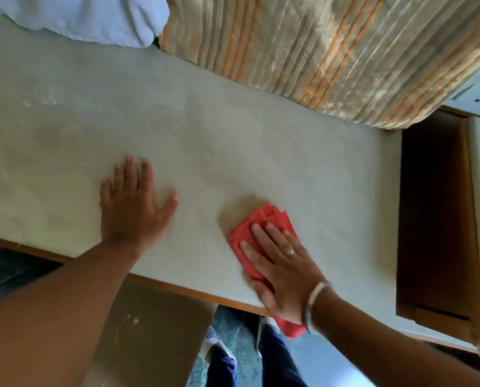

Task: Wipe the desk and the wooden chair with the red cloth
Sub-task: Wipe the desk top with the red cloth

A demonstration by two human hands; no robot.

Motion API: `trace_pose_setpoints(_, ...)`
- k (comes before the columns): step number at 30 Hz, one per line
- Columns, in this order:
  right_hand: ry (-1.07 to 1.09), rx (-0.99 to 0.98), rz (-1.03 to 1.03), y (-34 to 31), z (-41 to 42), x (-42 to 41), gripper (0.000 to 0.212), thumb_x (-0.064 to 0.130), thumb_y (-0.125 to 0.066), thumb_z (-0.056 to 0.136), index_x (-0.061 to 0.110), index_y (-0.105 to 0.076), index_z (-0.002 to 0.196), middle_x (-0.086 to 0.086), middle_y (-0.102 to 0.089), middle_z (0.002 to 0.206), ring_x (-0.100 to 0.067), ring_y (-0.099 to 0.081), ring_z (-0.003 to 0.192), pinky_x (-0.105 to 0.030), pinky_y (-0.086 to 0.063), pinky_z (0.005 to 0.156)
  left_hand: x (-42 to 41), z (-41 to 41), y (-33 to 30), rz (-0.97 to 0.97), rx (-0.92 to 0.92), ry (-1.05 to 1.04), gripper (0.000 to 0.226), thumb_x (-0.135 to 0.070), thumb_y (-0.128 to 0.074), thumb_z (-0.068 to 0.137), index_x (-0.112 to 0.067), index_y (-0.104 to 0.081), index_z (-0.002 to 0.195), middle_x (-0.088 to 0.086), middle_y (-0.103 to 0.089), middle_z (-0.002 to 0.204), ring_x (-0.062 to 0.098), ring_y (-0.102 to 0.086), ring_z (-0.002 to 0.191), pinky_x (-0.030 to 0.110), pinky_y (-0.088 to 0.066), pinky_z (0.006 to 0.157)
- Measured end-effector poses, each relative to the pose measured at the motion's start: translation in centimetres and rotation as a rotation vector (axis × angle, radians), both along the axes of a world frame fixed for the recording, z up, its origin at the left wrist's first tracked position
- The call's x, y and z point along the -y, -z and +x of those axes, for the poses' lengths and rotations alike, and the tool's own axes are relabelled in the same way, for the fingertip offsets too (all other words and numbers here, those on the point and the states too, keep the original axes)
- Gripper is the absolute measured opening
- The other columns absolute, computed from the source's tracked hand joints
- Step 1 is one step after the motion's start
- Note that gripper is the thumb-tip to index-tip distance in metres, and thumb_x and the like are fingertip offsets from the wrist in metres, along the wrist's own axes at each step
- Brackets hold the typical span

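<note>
- white bundled cloth [74, 18] way up at 11 o'clock on the far edge of the desk [233, 129]
- left hand [132, 205] lying flat on the desk, around 9 o'clock of centre, fingers spread wide, holding nothing
- striped curtain [331, 51] draped over the desk's far side at 1 o'clock
- right hand [283, 269] at about 5 o'clock, palm down with fingers stretched out, pressing the red cloth [261, 227] onto the desk near its front edge, a bit of cloth hanging off
- wooden cabinet [434, 219] at 3 o'clock

Right hand [284, 270] presses red cloth [264, 227] flat on desk [233, 141].
</note>
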State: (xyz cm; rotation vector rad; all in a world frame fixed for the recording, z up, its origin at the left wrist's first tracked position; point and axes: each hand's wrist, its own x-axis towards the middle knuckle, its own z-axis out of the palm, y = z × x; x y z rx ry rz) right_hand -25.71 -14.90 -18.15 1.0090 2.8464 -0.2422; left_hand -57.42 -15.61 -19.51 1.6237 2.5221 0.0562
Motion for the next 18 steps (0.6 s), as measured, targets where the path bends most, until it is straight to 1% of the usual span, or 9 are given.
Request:
trace_pose_setpoints(1,-0.011,0.031,-0.007,-0.3,3.6,0.2,0.069,0.052,-0.042,0.090,0.029,-0.021,0.152,-0.008,-0.023,0.159,-0.030,-0.014,0.148,-0.048,-0.013,0.119,-0.1,0.0,0.0,-0.003,0.004,0.000,0.091,-0.070,-0.024,0.088,-0.013,-0.014,0.159,0.020,-0.010,0.166,0.037,-0.011,0.153,0.055,-0.009,0.120)
trace_pose_setpoints(3,0.064,0.100,0.008,-0.9,10.7,-1.0,0.076,0.053,-0.044,0.087,0.030,-0.015,0.152,-0.012,-0.024,0.158,-0.031,-0.012,0.148,-0.049,-0.013,0.118,-0.1,-0.1,0.0,-0.009,0.017,-0.003,0.092,-0.070,-0.024,0.088,-0.012,-0.015,0.159,0.021,-0.012,0.165,0.037,-0.012,0.152,0.056,-0.010,0.120)
trace_pose_setpoints(6,0.307,0.151,-0.049,-2.3,15.7,-3.5,0.068,0.057,-0.027,0.092,0.022,-0.023,0.151,-0.016,-0.022,0.158,-0.036,-0.014,0.147,-0.046,-0.011,0.118,-0.1,-0.1,0.2,-0.003,0.008,0.001,0.092,-0.070,-0.025,0.088,-0.012,-0.017,0.158,0.022,-0.015,0.165,0.038,-0.014,0.152,0.056,-0.011,0.119)
trace_pose_setpoints(9,0.561,0.128,-0.004,-1.4,12.6,-6.6,0.070,0.056,-0.024,0.092,0.023,-0.018,0.153,-0.015,-0.016,0.160,-0.035,-0.011,0.147,-0.050,-0.013,0.118,-0.1,-0.3,0.4,-0.011,-0.004,-0.010,0.092,-0.070,-0.024,0.088,-0.013,-0.015,0.158,0.021,-0.015,0.165,0.037,-0.014,0.152,0.056,-0.010,0.120)
trace_pose_setpoints(11,0.760,0.094,0.056,-0.8,7.0,-10.2,0.071,0.056,-0.022,0.089,0.024,-0.013,0.153,-0.013,-0.012,0.161,-0.034,-0.008,0.148,-0.051,-0.012,0.118,-0.1,-0.2,0.4,-0.020,-0.005,-0.006,0.092,-0.071,-0.023,0.087,-0.013,-0.015,0.159,0.020,-0.014,0.165,0.037,-0.013,0.152,0.055,-0.009,0.120)
trace_pose_setpoints(12,0.803,0.081,0.059,-0.8,3.8,-12.3,0.071,0.055,-0.022,0.090,0.024,-0.012,0.153,-0.013,-0.010,0.162,-0.033,-0.007,0.148,-0.050,-0.010,0.119,-0.1,-0.1,0.2,-0.019,0.002,-0.005,0.092,-0.070,-0.022,0.088,-0.013,-0.014,0.159,0.019,-0.012,0.166,0.036,-0.012,0.153,0.054,-0.008,0.120)
trace_pose_setpoints(13,0.778,0.073,0.051,-1.0,0.3,-14.1,0.069,0.053,-0.023,0.092,0.023,-0.012,0.153,-0.013,-0.009,0.162,-0.033,-0.007,0.148,-0.050,-0.008,0.119,-0.2,-0.1,0.1,-0.011,0.007,-0.010,0.091,-0.069,-0.021,0.088,-0.014,-0.013,0.159,0.019,-0.010,0.166,0.035,-0.010,0.153,0.053,-0.007,0.121)
trace_pose_setpoints(15,0.628,0.039,0.068,-1.0,-5.7,-14.9,0.067,0.049,-0.028,0.094,0.024,-0.011,0.154,-0.012,-0.008,0.162,-0.033,-0.006,0.148,-0.049,-0.006,0.119,-0.1,0.0,-0.1,-0.009,0.018,-0.012,0.085,-0.063,-0.016,0.090,-0.015,-0.009,0.160,0.016,-0.007,0.167,0.033,-0.007,0.154,0.051,-0.004,0.122)
trace_pose_setpoints(18,0.271,0.009,0.068,-0.7,-11.1,-8.3,0.067,0.048,-0.033,0.092,0.024,-0.018,0.153,-0.012,-0.015,0.161,-0.034,-0.012,0.147,-0.049,-0.009,0.118,0.1,0.0,-0.5,0.011,0.037,-0.013,0.076,-0.047,-0.015,0.092,-0.014,-0.011,0.160,0.015,-0.008,0.167,0.031,-0.007,0.154,0.050,-0.004,0.123)
